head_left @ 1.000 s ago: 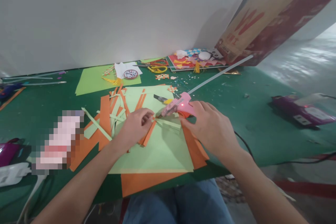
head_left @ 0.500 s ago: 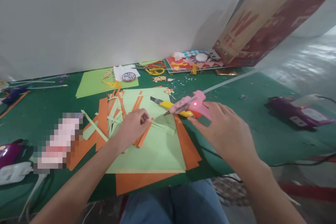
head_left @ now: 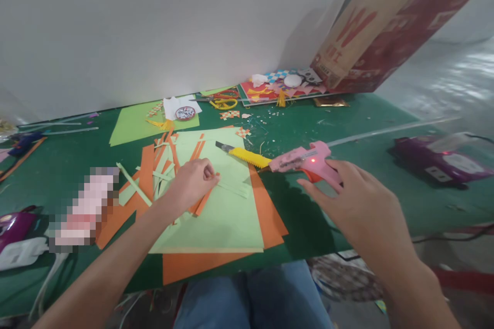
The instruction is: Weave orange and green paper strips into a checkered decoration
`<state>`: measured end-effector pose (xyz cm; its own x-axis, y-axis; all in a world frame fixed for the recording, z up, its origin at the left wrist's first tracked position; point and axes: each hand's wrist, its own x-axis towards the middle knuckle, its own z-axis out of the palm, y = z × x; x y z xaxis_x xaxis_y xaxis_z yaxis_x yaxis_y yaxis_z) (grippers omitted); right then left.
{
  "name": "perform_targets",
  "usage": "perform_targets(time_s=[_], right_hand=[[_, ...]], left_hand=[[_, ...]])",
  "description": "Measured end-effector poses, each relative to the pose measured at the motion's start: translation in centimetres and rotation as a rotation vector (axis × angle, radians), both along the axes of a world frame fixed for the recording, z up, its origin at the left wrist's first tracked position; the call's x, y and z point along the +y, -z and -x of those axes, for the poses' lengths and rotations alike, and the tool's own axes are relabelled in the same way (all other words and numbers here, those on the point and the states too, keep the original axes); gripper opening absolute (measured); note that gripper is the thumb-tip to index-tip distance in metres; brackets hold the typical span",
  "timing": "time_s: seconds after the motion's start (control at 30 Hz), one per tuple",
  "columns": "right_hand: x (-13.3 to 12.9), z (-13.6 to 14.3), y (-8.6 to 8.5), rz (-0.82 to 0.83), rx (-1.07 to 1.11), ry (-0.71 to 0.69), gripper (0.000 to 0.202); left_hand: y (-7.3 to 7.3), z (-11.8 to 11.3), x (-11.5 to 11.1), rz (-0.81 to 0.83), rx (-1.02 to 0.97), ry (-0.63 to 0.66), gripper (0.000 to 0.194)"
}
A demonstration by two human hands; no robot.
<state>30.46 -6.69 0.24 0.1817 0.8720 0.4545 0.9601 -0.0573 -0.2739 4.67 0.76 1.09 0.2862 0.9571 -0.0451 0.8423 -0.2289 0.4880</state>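
Observation:
My left hand [head_left: 195, 179] is closed in a pinch on a pale green paper strip [head_left: 233, 187], which sticks out to the right of the fingertips. Directly below those fingers runs a narrow orange strip [head_left: 204, 204]; whether it is pinched too I cannot tell. A light green sheet [head_left: 216, 234] lies flat beneath, overlapping orange sheets [head_left: 208, 266]. In my right hand [head_left: 360, 211] is a pink hot glue gun [head_left: 299, 159], its red light lit, nozzle pointing left and a long glue stick [head_left: 389, 131] out the back. Near the nozzle rests a yellow utility knife [head_left: 247, 156].
Loose paper strips [head_left: 144, 175] lie left of the sheet. Behind are scissors [head_left: 224, 103], a round patterned piece [head_left: 186, 113] and a board with paper crafts [head_left: 281, 87]. A purple device [head_left: 436, 164] sits at right, a paper bag [head_left: 358, 36] behind it.
My right hand has carried the glue gun to the right, away from the left hand, uncovering more of the utility knife. The left hand keeps its pinch. The view has shifted slightly.

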Motion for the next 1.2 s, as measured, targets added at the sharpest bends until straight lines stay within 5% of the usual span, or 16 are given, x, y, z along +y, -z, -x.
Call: perform_targets(time_s=[0.3, 0.47, 0.67, 0.8, 1.03, 1.2], right_hand=[[0.0, -0.2, 0.6, 0.042, 0.069, 0.001, 0.058], [0.1, 0.3, 1.3, 0.049, 0.109, 0.003, 0.061], [0.3, 0.7, 1.3, 0.066, 0.111, -0.017, 0.059], [0.4, 0.9, 1.3, 0.036, 0.107, -0.023, 0.058], [0.4, 0.9, 1.3, 0.052, 0.090, -0.020, 0.055], [0.4, 0.9, 1.2, 0.050, 0.082, -0.020, 0.058]], left_hand=[[0.0, 0.3, 0.1, 0.065, -0.077, -0.006, 0.016], [-1.0, 0.9, -0.1, -0.044, -0.048, -0.054, 0.014], [-1.9, 1.7, 0.7, -0.030, 0.163, 0.293, 0.039], [-2.0, 1.4, 1.2, 0.004, 0.233, 0.392, 0.046], [-2.0, 1.6, 0.8, -0.014, 0.359, 0.299, 0.037], [-1.2, 1.7, -1.0, -0.266, 0.426, 0.178, 0.025]])
